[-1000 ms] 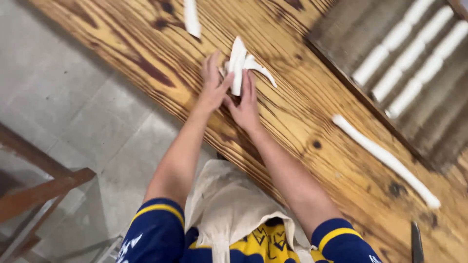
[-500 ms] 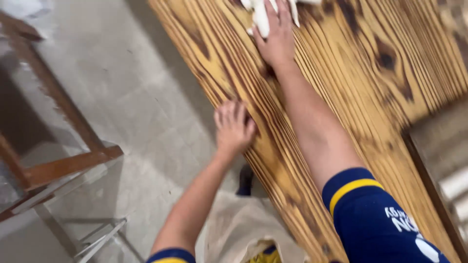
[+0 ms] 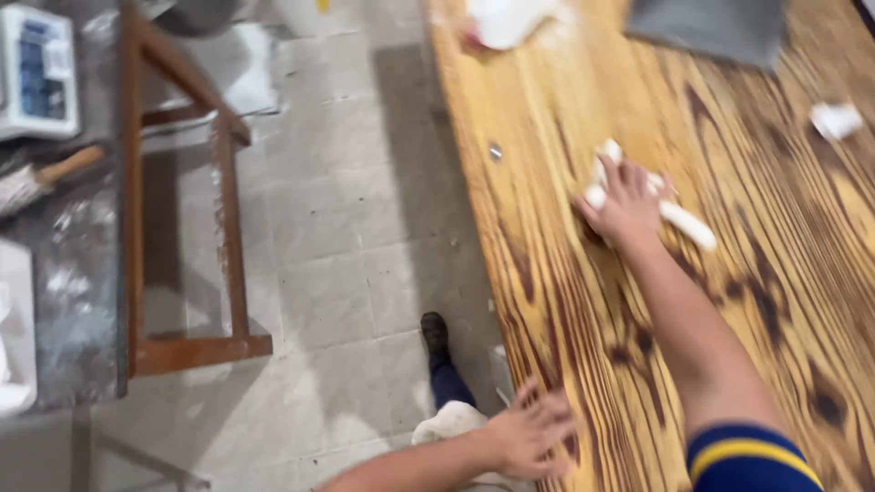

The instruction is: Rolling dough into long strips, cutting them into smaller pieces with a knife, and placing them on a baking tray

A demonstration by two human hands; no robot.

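Observation:
My right hand [image 3: 627, 205] presses down on a white strip of dough [image 3: 682, 220] that lies on the wooden table [image 3: 583, 346]; dough ends stick out above and to the right of the fingers. My left hand [image 3: 529, 435] rests with fingers spread on the table's near left edge and holds nothing. Both arms wear blue sleeves with a yellow band.
More white dough [image 3: 510, 20] lies at the table's far end, beside a grey tray [image 3: 706, 27], and a small white scrap [image 3: 834, 118] lies at the right. Left of the table are a tiled floor, a wooden frame [image 3: 223, 210], a scale [image 3: 36, 73] and a brush [image 3: 46, 178].
The view swung left. My left hand left the dough and dropped to the table's edge. My right hand stays on the dough.

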